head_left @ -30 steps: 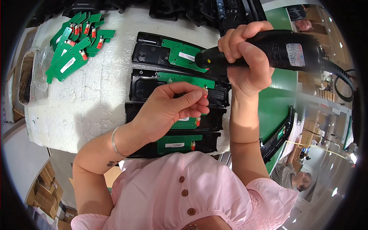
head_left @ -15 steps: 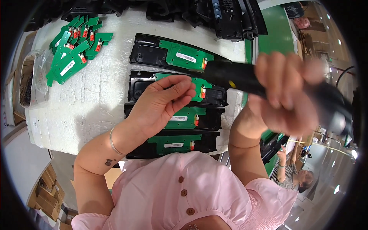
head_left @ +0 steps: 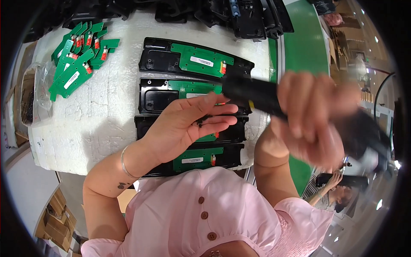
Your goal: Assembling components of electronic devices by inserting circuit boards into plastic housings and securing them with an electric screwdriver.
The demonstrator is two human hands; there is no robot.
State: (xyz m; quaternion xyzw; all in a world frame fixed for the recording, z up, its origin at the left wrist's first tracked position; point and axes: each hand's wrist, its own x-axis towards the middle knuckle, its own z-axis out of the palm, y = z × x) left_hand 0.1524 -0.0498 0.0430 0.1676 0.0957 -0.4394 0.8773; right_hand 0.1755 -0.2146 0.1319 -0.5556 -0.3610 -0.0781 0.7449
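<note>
Opens into a cluttered room [head_left: 353, 43] right of the right hand [head_left: 310, 113]. Includes a white surface [head_left: 107, 107] beneath and left of the left hand [head_left: 184, 124], a green surface [head_left: 304, 47] beyond the right, a co-worker [head_left: 319, 195] below it. Bears four black housings [head_left: 158, 55] around the left hand. Grips a black power tool [head_left: 257, 94] in wrapped right fingers; cradles tiny dark pieces [head_left: 200, 121] on parted, half-curled left fingers.

Four board-bearing panels [head_left: 160, 60], one power tool [head_left: 262, 93], wearer's two hands [head_left: 171, 126].
</note>
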